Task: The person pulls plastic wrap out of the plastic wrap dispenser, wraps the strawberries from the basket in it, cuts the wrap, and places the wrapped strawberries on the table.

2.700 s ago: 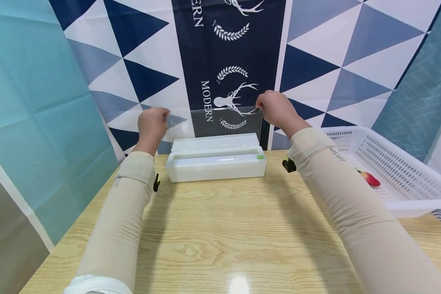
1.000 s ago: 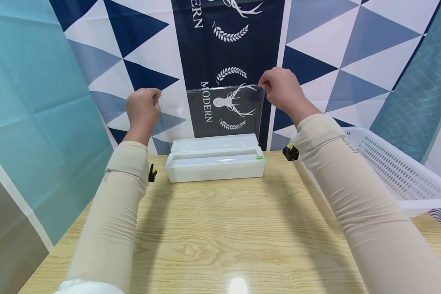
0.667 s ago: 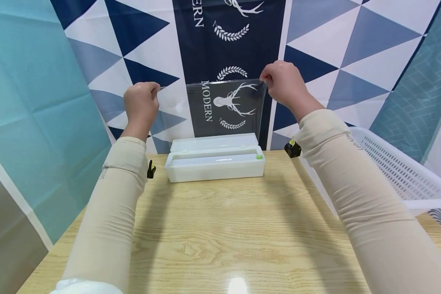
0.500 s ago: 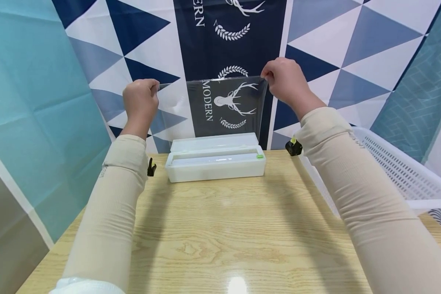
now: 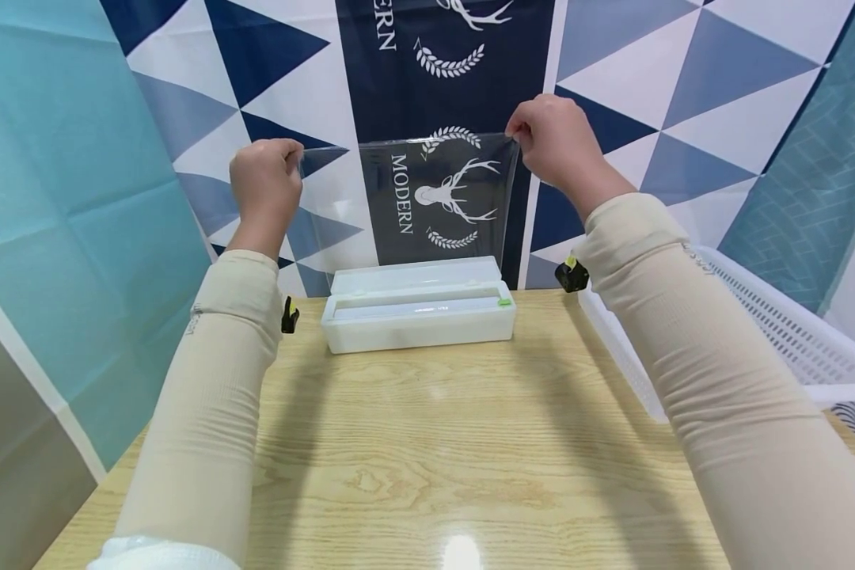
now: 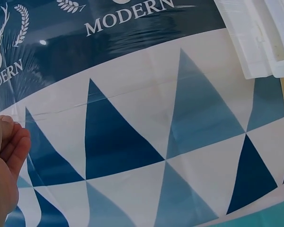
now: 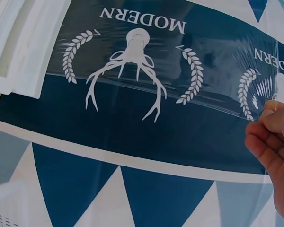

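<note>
A sheet of clear plastic wrap stretches upward from a white wrap dispenser box at the back of the table. My left hand pinches the wrap's upper left corner, and my right hand pinches the upper right corner. Both hands are raised well above the box. The box's lid stands open behind its trough, and a small green piece sits at its right end. In the right wrist view, thumb and fingertips meet on the creased film edge.
A white perforated basket stands on the right of the table, partly covered by the right sleeve. Behind the box hangs a patterned curtain. The wooden tabletop stretches between box and body.
Both hands have risen with the wrap's edge pinched between them, drawing a taller sheet out of the box. They have also spread slightly apart. The box has stayed in place.
</note>
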`<state>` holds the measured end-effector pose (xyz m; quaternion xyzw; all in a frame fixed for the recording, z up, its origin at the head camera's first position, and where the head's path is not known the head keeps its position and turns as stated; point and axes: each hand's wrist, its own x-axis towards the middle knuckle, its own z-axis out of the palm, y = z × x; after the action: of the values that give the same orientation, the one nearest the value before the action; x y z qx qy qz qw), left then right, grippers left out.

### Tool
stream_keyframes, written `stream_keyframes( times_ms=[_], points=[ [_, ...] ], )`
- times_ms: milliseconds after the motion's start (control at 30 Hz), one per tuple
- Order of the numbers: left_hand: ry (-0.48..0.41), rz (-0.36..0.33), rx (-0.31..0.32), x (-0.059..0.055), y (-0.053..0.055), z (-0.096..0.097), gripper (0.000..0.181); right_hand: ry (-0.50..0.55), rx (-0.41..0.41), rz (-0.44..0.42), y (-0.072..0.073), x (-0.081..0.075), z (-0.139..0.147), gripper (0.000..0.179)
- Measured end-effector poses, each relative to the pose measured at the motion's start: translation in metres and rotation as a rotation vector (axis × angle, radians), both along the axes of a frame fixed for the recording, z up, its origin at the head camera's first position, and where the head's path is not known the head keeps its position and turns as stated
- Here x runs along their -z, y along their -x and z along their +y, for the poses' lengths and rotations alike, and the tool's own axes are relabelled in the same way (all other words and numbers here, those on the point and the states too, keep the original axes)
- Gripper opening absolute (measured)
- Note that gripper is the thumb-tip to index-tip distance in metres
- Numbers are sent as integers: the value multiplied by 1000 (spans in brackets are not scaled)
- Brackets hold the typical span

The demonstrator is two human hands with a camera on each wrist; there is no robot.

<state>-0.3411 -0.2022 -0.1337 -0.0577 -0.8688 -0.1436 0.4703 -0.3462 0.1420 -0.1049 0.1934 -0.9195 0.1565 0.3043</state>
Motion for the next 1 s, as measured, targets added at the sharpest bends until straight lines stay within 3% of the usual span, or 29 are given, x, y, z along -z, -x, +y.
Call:
stream_keyframes(
  times_ms=[533,767,1000],
  points=[
    [-17,-3,3,-19,-4,1,23,-5,23,22,-3,-16,-2,29],
    [-30,14,6,-27,-6,0,24,-10,27,71,-10,-22,-3,29],
    [-45,13,-2,-30,-11,-3,23,-16,25,98,-12,-25,-6,30]
  ],
)
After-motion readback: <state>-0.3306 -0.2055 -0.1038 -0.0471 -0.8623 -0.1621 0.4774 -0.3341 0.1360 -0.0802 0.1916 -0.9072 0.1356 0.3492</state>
